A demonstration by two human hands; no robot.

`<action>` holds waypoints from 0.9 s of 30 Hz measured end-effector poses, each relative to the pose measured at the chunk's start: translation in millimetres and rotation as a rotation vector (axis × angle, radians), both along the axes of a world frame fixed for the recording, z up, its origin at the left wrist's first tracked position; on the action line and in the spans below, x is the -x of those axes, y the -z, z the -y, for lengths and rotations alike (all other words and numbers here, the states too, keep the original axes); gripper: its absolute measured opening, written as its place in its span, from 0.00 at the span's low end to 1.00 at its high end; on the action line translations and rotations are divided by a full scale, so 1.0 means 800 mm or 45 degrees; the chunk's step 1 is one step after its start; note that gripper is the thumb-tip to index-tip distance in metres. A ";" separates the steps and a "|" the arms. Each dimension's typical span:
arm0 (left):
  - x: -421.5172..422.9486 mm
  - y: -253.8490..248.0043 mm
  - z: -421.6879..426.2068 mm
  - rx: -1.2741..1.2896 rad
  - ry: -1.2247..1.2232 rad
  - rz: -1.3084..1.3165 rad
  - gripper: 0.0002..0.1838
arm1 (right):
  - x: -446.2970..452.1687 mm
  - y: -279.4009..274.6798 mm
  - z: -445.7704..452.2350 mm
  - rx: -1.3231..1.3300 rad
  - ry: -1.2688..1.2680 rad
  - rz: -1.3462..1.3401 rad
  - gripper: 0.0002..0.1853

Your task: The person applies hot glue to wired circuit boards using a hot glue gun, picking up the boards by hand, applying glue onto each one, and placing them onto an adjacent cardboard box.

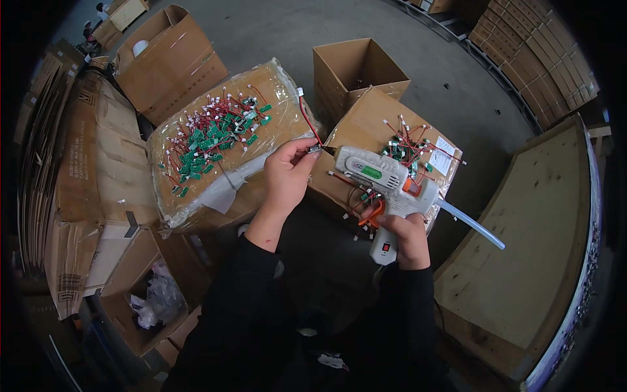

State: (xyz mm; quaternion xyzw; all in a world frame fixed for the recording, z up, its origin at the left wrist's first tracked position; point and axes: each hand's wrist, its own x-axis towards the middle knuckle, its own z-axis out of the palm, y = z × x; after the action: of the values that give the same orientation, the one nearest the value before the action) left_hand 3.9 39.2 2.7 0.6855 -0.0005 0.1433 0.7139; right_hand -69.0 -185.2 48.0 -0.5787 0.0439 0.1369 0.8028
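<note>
My right hand (408, 236) is wrapped round the handle of a white hot glue gun (375, 171), its fingers at the orange trigger. A clear glue stick (473, 225) sticks out of the gun's back end. Between the fingertips of my left hand (290, 168) is a small circuit board (315, 149), with red and black wires (307, 116) rising to a white connector. The gun's nozzle (331, 151) points at the board, very close to it; whether they touch I cannot tell. More green boards with wires (405, 151) lie on the carton under the gun, partly hidden by it.
A pile of green circuit boards (212, 136) covers part of a plastic-wrapped carton (274, 85) at left. An open cardboard box (359, 62) stands beyond. Lower left, another box (124, 281) holds clear plastic bags (159, 297). A wooden panel (516, 242) stands at right.
</note>
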 end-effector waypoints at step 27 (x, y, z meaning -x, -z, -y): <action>0.004 -0.006 -0.003 -0.076 0.043 -0.058 0.13 | -0.001 0.003 -0.001 0.098 0.030 -0.040 0.25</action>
State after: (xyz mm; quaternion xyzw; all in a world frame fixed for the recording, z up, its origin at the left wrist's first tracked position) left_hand 1.1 41.4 7.7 0.7096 -0.0002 0.1156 0.6951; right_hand -68.4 -184.1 45.6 -0.6063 0.0686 0.1346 0.7807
